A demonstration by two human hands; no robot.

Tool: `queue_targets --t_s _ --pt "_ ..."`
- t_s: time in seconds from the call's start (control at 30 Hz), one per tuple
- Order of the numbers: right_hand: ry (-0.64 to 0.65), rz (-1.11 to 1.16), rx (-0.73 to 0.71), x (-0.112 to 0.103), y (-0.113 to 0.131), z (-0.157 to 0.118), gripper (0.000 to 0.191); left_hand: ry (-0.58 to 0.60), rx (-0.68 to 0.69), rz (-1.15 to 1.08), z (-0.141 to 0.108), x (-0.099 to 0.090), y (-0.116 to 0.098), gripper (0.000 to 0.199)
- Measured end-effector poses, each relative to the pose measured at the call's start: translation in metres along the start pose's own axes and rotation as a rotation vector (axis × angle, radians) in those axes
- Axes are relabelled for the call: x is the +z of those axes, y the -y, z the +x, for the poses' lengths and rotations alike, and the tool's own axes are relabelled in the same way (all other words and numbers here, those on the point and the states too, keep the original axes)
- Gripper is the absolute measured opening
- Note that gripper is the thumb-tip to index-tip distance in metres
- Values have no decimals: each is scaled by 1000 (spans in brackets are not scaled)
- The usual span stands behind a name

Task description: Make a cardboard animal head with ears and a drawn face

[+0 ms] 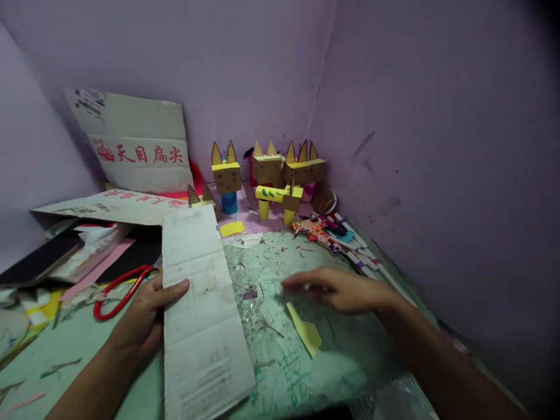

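Observation:
My left hand grips the left edge of a long white cardboard strip, thumb on top and fingers underneath. The strip is creased across and lies tilted toward me. My right hand hovers over the green tabletop with its fingers stretched to the left, slightly blurred, and nothing shows in it. Just below it rests a bent yellow paper scrap. Red-handled scissors lie beside my left hand, their blades partly hidden behind the strip.
Cardboard animal figures with pointed ears stand at the back, with a yellow four-legged one before them. Markers line the right side. Printed cardboard pieces and papers crowd the left. Small scraps litter the green tabletop.

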State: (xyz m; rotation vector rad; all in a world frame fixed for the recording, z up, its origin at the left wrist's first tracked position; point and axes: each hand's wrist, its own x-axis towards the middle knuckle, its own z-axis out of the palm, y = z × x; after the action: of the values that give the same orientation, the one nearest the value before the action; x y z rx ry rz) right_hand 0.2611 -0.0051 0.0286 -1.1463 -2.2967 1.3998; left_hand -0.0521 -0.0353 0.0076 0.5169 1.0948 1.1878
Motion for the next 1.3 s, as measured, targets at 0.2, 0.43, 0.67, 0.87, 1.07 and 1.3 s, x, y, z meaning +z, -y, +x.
queue_targets --t_s 0.2,0.43,0.67,0.87,1.07,1.3 --pt "358 366 263 -20 7 -36 30 86 -4 15 -3 6 4 39" --pt "-203 472 71 12 -5 21 42 170 58 232 10 24 22 46" --pt "-289 776 148 53 -18 64 35 24 218 530 21 48 27 63" --pt "-469 737 75 46 -35 65 25 -166 415 695 17 41 38 63" --pt "-514 720 18 50 -27 65 29 21 253 609 21 44 48 66" --pt "-380 785 1 50 -23 63 44 133 226 522 17 52 48 49"
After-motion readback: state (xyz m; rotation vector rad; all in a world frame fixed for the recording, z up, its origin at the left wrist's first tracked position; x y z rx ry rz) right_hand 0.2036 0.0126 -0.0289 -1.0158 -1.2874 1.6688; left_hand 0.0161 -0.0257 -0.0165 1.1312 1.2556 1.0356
